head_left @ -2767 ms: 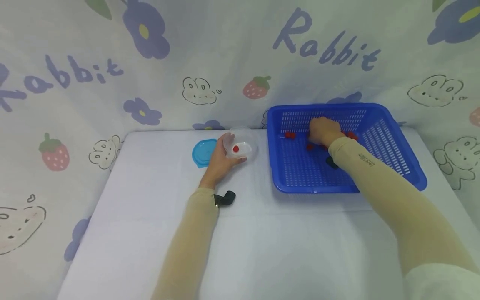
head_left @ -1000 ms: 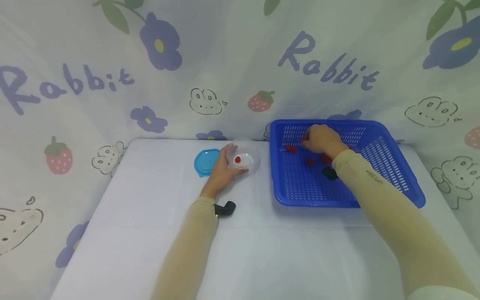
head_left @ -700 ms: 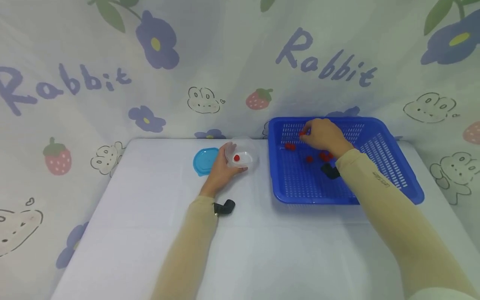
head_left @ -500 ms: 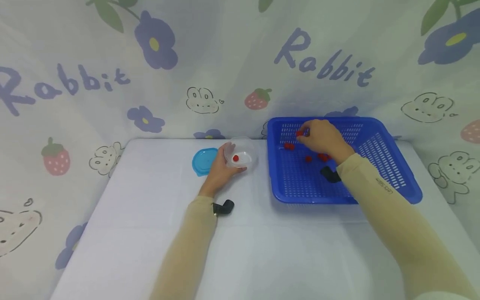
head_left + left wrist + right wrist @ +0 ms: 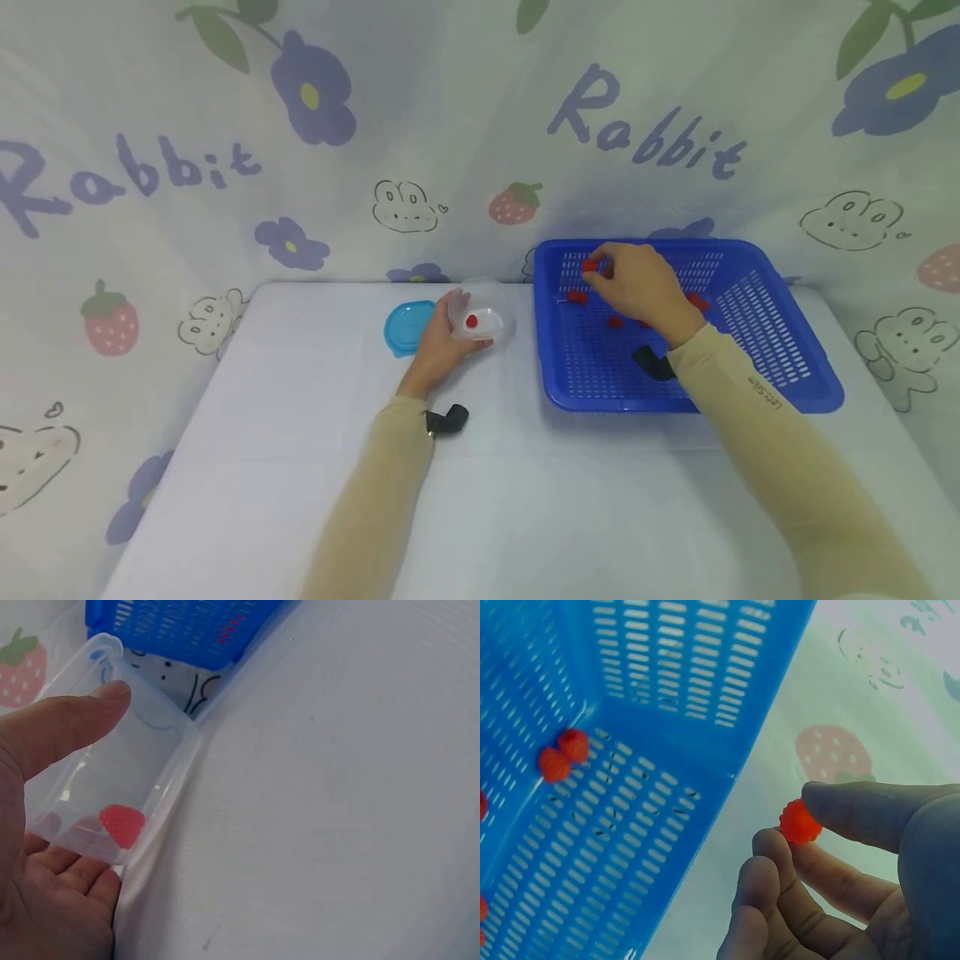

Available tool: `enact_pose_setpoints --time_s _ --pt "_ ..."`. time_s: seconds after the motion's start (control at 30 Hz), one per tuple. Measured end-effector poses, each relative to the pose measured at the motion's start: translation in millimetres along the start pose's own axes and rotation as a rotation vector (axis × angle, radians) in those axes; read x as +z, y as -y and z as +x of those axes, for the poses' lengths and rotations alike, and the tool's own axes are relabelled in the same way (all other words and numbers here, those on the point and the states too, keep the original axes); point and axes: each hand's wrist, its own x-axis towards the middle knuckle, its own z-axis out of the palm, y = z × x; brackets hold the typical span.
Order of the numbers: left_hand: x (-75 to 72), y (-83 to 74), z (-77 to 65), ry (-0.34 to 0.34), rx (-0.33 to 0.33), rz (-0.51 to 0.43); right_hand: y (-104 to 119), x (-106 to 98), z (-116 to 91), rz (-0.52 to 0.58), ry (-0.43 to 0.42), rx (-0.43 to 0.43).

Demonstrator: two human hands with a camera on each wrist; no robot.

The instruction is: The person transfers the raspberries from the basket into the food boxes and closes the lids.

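Note:
My left hand (image 5: 442, 343) grips a clear plastic container (image 5: 491, 332) standing on the white table, thumb on the near side and fingers around the far side. One raspberry (image 5: 122, 825) lies inside it. Between thumb and fingertips, my right hand (image 5: 633, 279) pinches another raspberry (image 5: 800, 821), held over the back left part of a blue basket (image 5: 551, 375). Several more raspberries (image 5: 577, 297) lie in the basket, some partly hidden by the right hand and forearm.
A light blue lid (image 5: 407, 329) lies on the table left of the container, partly behind the left hand. The basket stands right of the container, against a printed curtain (image 5: 450, 100) at the table's back edge.
My right hand has come up from the basket's floor with a raspberry and shifted left toward the basket's left side. The left hand still holds the container in place.

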Motion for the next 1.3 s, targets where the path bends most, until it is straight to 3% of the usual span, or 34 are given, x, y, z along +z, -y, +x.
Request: enact_pose_setpoints --time_s 0.77,1.3 --pt "-0.4 -0.6 -0.6 0.007 -0.008 -0.014 38.6 16.1 4.3 0.057 -0.068 -0.084" --pt "0.3 -2.1 -0.5 0.006 -0.005 -0.014 69.0 29.5 12.6 0.038 -0.047 -0.145"
